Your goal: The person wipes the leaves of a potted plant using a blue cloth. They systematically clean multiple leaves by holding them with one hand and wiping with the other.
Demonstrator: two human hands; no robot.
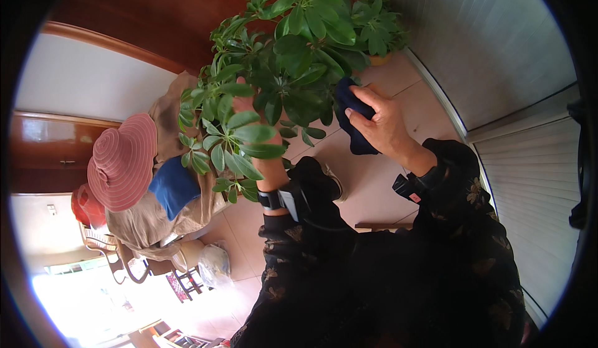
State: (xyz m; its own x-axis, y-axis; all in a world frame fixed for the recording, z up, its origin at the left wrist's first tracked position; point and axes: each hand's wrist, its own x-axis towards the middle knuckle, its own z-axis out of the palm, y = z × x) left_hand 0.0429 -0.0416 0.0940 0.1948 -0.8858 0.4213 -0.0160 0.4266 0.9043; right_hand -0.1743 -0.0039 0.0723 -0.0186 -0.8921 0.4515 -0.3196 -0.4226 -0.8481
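A large umbrella plant [306,58] with glossy green leaves fills the space before me. Among its left-hand leaves reaches my left hand [244,99], partly covered by foliage; whether its fingers grip a stem or leaf cannot be seen. On the plant's right side, my right hand [380,121] pinches a dark navy cloth [352,124] between thumb and fingers. The cloth hangs down beside the leaves, close to their edge. Black straps are on both wrists.
To the left, a pink brimmed hat [124,161] and a blue cloth [175,187] lie on a brown cover [154,222]. A smaller potted plant [378,26] stands behind, near the ribbed panel wall [486,44]. A plastic bag [215,264] rests on the tiled floor [369,180].
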